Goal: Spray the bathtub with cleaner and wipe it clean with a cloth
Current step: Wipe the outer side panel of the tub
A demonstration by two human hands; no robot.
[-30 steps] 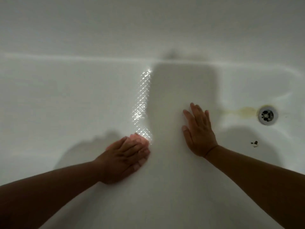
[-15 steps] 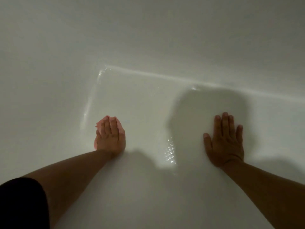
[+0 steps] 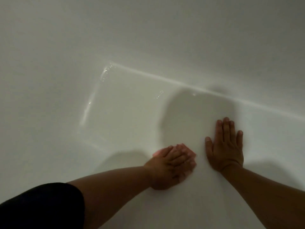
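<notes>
Wiping is under way: the left hand [image 3: 170, 166] presses a pink cloth [image 3: 189, 152] with flat fingers onto the bathtub [image 3: 125, 116] floor. The right hand [image 3: 225, 147] rests spread just beside it. The next move is probably a firm sweep over unwiped floor.

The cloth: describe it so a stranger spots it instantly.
Start at the white bathtub floor, where two hands rest. Under the left hand, beside the right hand, pink edges of the cloth peek out. It is the only pink thing on the white surface.

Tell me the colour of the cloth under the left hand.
Pink; the cloth shows best in the head view, the only one.
</notes>
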